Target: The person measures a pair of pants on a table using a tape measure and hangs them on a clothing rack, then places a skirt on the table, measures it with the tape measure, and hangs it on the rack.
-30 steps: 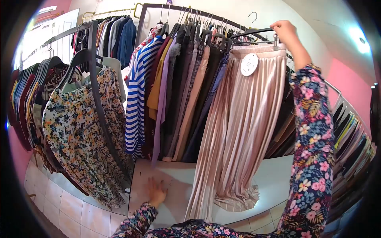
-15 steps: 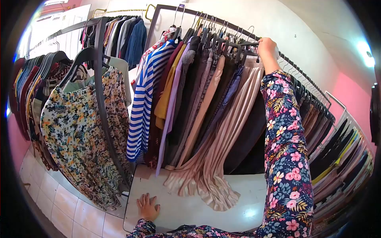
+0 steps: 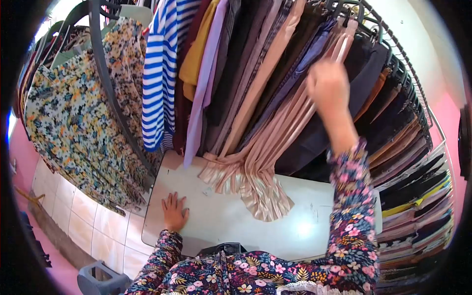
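My left hand (image 3: 175, 211) lies flat on the white tabletop (image 3: 206, 226), fingers spread and holding nothing. My right hand (image 3: 330, 84) is raised in front of a pleated pale-pink garment (image 3: 280, 118). Its fingers look curled, but they are smeared by motion, and I cannot tell whether it touches the cloth. That garment, a skirt or wide trousers, hangs from a clip hanger (image 3: 354, 22) on the rack, its lower end spread in two folds on the tabletop. Beside it hang dark-blue jeans (image 3: 305, 61) and peach trousers (image 3: 263, 78).
A blue-and-white striped top (image 3: 160, 78) and a lilac garment (image 3: 200, 108) hang left of the trousers. Floral skirts (image 3: 73, 128) hang around a dark rack post (image 3: 105, 78). Dark trousers (image 3: 361, 86) crowd the right. A grey plastic stool (image 3: 103, 278) stands lower left.
The view has tilted downward. My right hand has come away from the hanger at the rail and moved down in front of the pink garment. My left hand stays flat on the tabletop.
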Available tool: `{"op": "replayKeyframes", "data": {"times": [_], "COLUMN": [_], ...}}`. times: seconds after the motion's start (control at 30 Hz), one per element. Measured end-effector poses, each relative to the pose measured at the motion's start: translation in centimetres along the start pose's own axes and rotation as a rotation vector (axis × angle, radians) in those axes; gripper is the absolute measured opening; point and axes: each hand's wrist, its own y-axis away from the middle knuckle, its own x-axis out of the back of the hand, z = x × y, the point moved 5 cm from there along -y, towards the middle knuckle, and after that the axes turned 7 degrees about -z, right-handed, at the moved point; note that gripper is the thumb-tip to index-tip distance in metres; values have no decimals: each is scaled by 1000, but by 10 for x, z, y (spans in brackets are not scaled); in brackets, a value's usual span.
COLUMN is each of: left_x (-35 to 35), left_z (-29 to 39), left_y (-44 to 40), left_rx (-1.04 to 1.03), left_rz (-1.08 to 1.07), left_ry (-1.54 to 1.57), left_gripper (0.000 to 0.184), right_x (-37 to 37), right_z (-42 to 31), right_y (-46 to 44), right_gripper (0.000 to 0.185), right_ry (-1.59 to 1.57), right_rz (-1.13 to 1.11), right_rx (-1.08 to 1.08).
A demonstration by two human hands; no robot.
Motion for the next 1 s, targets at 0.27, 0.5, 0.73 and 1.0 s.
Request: {"op": "replayKeyframes", "data": {"times": [0.27,0.5,0.73,1.0], "left_x": [8,4,10,7], "left_z": [5,2,6,6], "left_y": [-3,-5,-9,-10], "left_rx": [67,90,127,115], "left_rz": [-38,-80,-98,-101], "left_ry": [-23,-13,0,-29], "left_gripper": [48,48,47,46], "right_x": [-187,-425,-484,-454], "right_z": [-129,-77,-112,-156], "right_y": [177,340,287,273], "right_gripper": [20,24,31,39], "right_ry": [-753,141,-1067,-1775], "right_rz": [-525,-1018,-1205,-786], "right_rx": [-30,-65,-553,-1110]}}
